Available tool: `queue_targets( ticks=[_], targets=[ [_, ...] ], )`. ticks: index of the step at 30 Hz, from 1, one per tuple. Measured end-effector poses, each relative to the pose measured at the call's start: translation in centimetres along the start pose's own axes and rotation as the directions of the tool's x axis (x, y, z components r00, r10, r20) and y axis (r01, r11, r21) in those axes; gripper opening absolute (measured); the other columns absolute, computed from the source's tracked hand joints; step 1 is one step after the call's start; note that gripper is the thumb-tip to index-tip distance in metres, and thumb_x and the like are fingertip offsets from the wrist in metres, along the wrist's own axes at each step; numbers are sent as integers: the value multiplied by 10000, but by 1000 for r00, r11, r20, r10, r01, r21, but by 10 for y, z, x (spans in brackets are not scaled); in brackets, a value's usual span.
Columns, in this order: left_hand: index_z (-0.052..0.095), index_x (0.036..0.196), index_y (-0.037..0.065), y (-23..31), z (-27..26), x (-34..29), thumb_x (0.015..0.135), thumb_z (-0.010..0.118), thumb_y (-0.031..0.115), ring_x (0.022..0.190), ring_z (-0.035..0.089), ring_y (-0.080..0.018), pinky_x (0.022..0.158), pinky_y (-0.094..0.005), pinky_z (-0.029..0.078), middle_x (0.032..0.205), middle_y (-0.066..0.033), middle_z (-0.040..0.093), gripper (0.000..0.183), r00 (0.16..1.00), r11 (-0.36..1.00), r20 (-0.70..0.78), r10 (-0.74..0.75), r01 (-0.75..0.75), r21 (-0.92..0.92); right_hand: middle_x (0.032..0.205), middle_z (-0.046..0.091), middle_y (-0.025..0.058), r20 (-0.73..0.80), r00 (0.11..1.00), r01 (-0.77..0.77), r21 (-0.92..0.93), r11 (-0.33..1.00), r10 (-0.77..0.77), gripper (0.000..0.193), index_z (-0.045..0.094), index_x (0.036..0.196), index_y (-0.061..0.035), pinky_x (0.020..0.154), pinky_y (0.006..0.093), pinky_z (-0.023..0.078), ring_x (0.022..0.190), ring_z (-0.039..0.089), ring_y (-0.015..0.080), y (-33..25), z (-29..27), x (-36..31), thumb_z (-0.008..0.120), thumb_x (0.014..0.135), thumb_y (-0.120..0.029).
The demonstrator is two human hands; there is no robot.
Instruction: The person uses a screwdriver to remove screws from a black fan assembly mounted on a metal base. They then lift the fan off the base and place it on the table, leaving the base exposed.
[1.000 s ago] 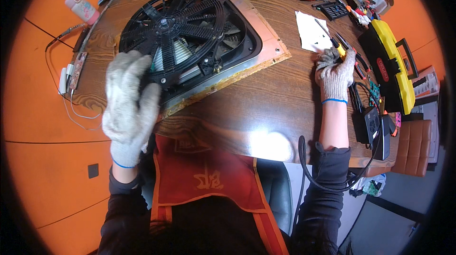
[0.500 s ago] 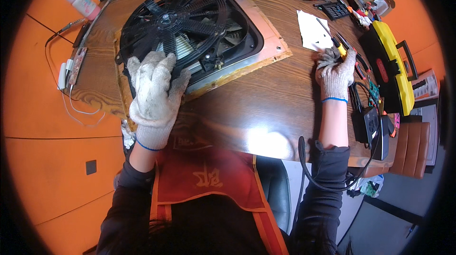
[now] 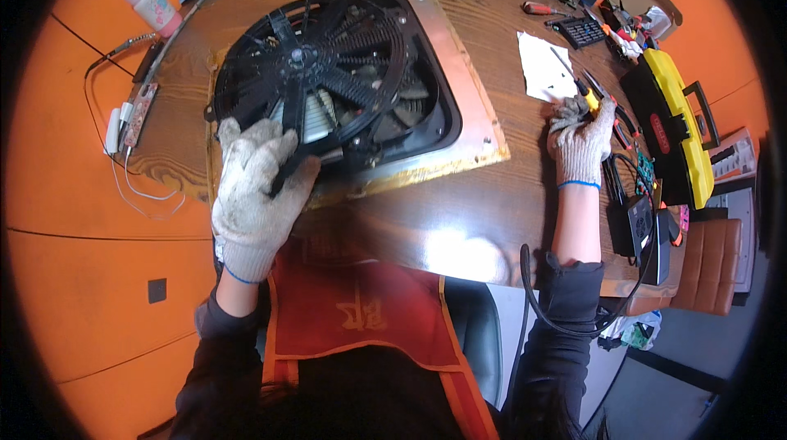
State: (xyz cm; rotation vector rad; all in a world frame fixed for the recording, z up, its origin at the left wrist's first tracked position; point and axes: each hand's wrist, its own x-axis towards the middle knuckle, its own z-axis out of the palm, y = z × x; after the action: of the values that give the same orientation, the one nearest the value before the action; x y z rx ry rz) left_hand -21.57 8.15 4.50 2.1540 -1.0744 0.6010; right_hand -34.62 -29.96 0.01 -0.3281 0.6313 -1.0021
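A black radiator fan [image 3: 303, 59] with a ribbed round guard sits in a dark shroud on a square metal-edged panel [image 3: 479, 120] on the wooden table. My left hand [image 3: 256, 186], in a dirty white knit glove, has its fingers curled over the fan's near left rim, with the thumb to the right of them. Part of the rim is hidden under the glove. At the right, my gloved right hand [image 3: 582, 137] is closed round the lower handle of a yellow and black screwdriver [image 3: 589, 97]. The screwdriver's shaft points up and left over a white paper sheet [image 3: 543, 65].
A yellow and black toolbox [image 3: 680, 120] stands beyond my right hand. Nearby lie red-handled pliers [image 3: 630, 130], a black keypad-like part [image 3: 580, 31] and a black cable [image 3: 525, 276] over my forearm. A pink bottle [image 3: 154, 7] and power strip [image 3: 141, 115] are left.
The fan and its panel have turned slightly clockwise and come closer to me, with my left hand on the rim. My right hand stays at the screwdriver. The whole view has shifted slightly.
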Motion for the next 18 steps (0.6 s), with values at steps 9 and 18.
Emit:
queue_targets(
  ticks=[9,18],
  targets=[
    [680,916,11,-63,-35,-4,566,782,26,1121,605,-361,1092,-519,328,1074,-216,663,365,984,979,158,82,-50,-200,620,536,98,-90,996,16,-31,999,-19,490,529,935,-22,444,326,424,495,516,230,3,6,-5,491,949,-509],
    [660,1097,27,-54,-41,-3,775,656,69,1289,469,-382,1131,-548,238,1281,-222,572,324,992,990,94,83,-93,106,671,568,147,-53,998,23,9,1000,-23,489,536,970,-5,436,340,427,515,543,259,3,3,-4,529,938,-492]
  ],
)
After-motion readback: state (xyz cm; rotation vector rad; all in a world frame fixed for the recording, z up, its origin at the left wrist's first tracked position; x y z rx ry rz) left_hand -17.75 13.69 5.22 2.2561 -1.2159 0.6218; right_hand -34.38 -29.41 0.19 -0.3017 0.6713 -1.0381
